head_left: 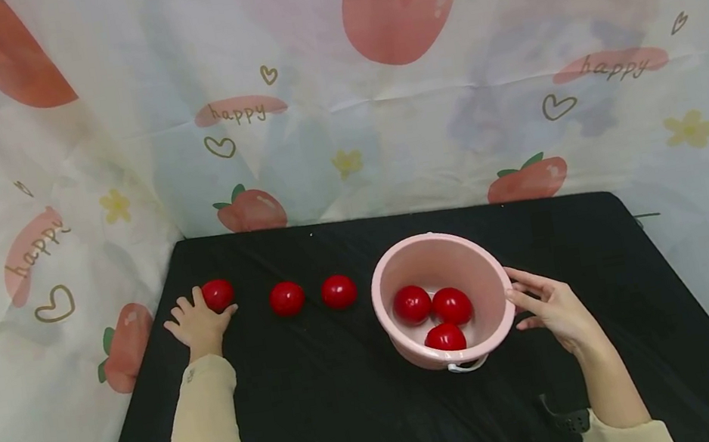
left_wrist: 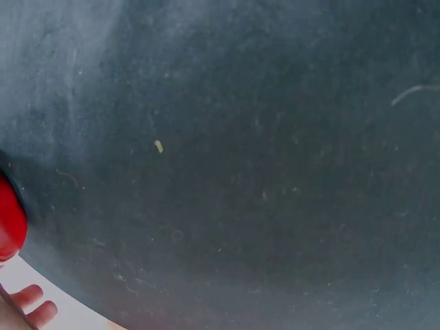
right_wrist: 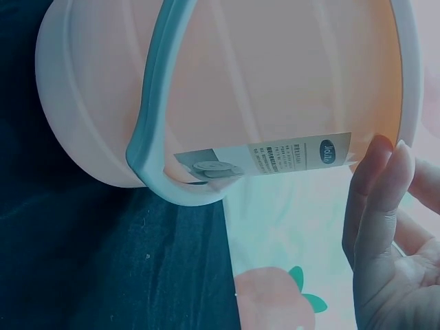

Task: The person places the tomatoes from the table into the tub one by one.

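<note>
A shiny red ball [head_left: 218, 295] lies at the far left of the black table. My left hand [head_left: 200, 326] is right at this ball, fingers spread and thumb out to its near side; whether the fingers touch it cannot be told. The left wrist view catches only the ball's edge [left_wrist: 9, 220] and some fingertips [left_wrist: 42, 313]. A pink bucket [head_left: 393, 341] stands upright right of centre, with three red balls [head_left: 412, 305] inside. On its right side my right hand [head_left: 560, 308] holds the rim, thumb and fingers at the lip [right_wrist: 410, 75].
Two more red balls [head_left: 287, 298] lie between my left hand and the bucket. The bucket's pale handle [head_left: 467, 367] hangs down at the front. Behind and left of the black table [head_left: 330, 423] hangs a printed cloth [head_left: 311, 21].
</note>
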The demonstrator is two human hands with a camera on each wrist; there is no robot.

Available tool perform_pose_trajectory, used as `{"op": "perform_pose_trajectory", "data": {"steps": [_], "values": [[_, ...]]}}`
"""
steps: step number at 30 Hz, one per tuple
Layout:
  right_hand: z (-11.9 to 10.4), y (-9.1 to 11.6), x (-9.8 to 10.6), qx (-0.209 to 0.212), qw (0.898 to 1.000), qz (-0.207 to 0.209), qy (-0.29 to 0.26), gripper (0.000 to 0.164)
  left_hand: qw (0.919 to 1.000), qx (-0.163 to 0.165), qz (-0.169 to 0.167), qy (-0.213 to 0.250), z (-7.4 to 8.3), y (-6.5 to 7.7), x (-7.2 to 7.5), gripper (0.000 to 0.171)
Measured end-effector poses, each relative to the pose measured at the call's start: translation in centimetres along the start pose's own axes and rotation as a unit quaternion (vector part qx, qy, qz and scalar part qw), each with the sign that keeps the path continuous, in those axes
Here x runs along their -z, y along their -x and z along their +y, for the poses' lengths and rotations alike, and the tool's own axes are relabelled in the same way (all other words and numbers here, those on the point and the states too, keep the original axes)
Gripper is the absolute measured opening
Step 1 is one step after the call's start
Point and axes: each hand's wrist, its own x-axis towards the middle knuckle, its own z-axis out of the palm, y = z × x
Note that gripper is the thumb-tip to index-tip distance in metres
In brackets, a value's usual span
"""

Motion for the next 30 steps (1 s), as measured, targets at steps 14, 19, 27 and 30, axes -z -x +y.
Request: {"op": "perform_pose_trajectory", "data": {"steps": [14,19,27,30], "values": [[-0.1,0.0,0.1,-0.002,1.000,-0.005,-0.009,0.058,0.9971,-0.006,0.074,0.016,0.6,0.3,-1.4,0.076],[-0.2,0.0,0.0,-0.006,1.000,-0.008,-0.012,0.058,0.9968,-0.022,0.074,0.023,0.7,0.1,-1.5,0.075],[-0.1,0.0,0.1,-0.007,1.000,-0.006,-0.009,0.058,0.9910,-0.092,0.097,-0.005,2.5,-0.6,-0.2,0.076],[-0.1,0.0,0.1,-0.005,1.000,-0.005,-0.008,0.057,0.9831,-0.137,0.120,-0.022,4.1,-0.7,0.7,0.076]]}}
